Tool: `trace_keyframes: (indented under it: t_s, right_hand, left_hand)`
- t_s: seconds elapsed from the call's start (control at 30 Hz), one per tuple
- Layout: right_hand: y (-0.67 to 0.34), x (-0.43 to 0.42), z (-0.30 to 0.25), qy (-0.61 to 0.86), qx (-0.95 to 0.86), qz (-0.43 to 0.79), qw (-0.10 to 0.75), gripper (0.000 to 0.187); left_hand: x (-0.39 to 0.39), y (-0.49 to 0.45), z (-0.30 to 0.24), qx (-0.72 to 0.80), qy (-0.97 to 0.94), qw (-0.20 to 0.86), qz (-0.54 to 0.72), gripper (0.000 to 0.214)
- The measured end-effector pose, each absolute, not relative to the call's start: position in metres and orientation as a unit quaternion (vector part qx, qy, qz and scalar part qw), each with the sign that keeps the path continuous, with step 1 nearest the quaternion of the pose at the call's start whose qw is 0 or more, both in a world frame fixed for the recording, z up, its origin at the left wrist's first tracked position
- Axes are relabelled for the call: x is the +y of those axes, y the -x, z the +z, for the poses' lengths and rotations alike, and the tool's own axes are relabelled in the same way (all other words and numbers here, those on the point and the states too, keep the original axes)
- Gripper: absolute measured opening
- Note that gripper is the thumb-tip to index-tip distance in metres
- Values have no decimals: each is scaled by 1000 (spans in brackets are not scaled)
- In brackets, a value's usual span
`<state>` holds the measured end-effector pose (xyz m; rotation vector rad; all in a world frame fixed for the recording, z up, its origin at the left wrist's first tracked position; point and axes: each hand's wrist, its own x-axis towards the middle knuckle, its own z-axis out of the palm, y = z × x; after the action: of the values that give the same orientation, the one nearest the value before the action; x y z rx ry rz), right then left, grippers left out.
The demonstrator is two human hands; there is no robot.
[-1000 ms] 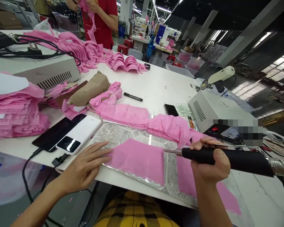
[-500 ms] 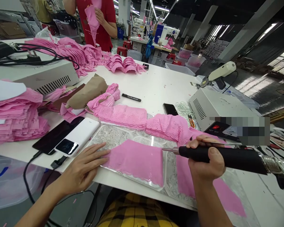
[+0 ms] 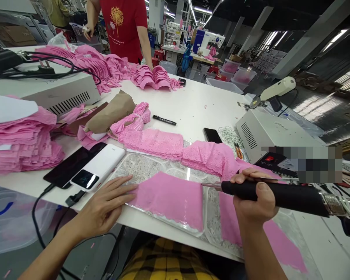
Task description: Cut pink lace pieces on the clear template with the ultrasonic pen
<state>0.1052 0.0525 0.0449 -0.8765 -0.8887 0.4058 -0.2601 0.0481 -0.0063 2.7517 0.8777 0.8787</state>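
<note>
My right hand [image 3: 255,198] grips a black-handled cutting tool [image 3: 280,193] held level, its metal tip pointing left at the right edge of a cut pink lace piece [image 3: 170,198]. That piece lies flat on a clear scratched cutting plate [image 3: 140,165] at the table's near edge. My left hand [image 3: 106,204] rests flat, fingers spread, on the plate at the piece's left edge. A long pink lace strip [image 3: 181,149] runs across the plate's far side and down under my right hand.
A white power bank [image 3: 97,169] on a black phone lies left of the plate. Pink lace stacks [image 3: 17,140] and grey control boxes [image 3: 268,136] flank me. A marker [image 3: 164,120] and a second phone [image 3: 212,135] lie mid-table. A person in red [image 3: 124,27] stands at the far side.
My hands, the tool and the lace piece have stayed put. The person in red lowered the pink lace they held and now reaches a hand to the far pile.
</note>
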Motion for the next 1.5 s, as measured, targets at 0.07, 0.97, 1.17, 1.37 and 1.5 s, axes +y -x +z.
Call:
trace_keyframes:
  t_s: [0.07,0.97,1.17,1.37,1.5]
  right_hand:
    - [-104,53,45,414,-414,183,790,12]
    - [-113,31,46,407,-427,229,775,13]
    - [-113,28,49,407,-427,236,772,12]
    - [-114,15,53,404,-434,242,768,19]
    - [-114,10,52,397,-447,248,763,19]
  left_hand:
    - [48,261,-7,292,-908,67,293,55]
    - [48,260,-6,295,-906,87,291,53]
    - [49,258,-5,291,-907,86,291,54]
    - [49,258,-5,287,-908,85,294,53]
    - [49,258,-6,278,-909,84,298,53]
